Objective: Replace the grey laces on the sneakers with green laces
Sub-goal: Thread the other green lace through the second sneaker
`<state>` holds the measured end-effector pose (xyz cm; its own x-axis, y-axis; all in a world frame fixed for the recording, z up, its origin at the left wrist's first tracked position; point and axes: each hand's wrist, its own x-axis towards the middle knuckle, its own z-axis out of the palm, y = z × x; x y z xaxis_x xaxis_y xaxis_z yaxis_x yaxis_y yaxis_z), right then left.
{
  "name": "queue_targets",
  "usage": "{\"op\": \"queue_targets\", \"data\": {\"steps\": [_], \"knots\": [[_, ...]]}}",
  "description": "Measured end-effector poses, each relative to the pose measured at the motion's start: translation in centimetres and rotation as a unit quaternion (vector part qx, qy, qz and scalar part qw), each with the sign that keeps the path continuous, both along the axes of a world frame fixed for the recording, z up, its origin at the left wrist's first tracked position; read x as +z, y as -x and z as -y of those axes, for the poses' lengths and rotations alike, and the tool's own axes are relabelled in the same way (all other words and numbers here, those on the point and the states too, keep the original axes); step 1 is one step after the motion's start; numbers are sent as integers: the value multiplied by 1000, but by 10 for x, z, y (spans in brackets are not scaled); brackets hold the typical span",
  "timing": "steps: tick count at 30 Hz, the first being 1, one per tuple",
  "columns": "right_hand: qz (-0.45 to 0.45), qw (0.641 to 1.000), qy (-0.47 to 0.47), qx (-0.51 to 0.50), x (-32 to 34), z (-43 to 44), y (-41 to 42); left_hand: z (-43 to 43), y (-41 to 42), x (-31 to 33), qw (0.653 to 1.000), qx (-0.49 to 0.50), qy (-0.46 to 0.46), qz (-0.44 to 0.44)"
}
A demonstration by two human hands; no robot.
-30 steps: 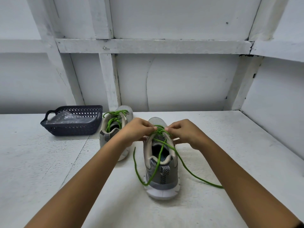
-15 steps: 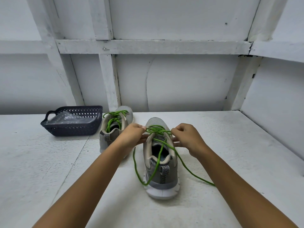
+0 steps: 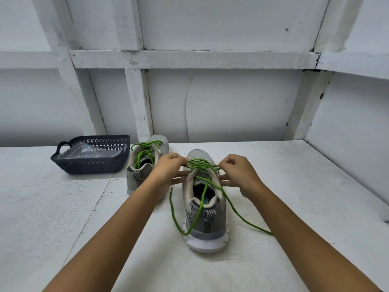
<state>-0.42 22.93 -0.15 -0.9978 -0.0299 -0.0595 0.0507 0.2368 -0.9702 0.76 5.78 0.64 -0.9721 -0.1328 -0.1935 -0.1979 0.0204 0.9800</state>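
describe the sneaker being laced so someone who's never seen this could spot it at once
On the white table, right of the dark basket, two grey sneakers stand heels toward the camera. It is the nearer sneaker, between the left hand and right hand. Unlike the far sneaker, its green lace ends trail loose onto the table.

basket (image 3: 90,165) left | rear sneaker (image 3: 139,175) beside it (right) | front sneaker (image 3: 207,224) right, nearer
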Motion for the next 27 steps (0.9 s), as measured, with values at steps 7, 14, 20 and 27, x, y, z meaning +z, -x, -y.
{"op": "queue_targets", "data": {"steps": [7,14,20,27], "knots": [[24,996,79,-27,-2,-2,-5,-2,-8,-7,996,46,-74,-14],[-126,975,-172,64,1,4,-4,-8,-13,-3,952,-28,255,-168],[-142,957,-252,30,2,17,-5,-18,-13,-11,902,23,375,-214],[-66,994,-64,-59,-6,8,-7,-15,-11,-21,977,120,135,-115]]}}
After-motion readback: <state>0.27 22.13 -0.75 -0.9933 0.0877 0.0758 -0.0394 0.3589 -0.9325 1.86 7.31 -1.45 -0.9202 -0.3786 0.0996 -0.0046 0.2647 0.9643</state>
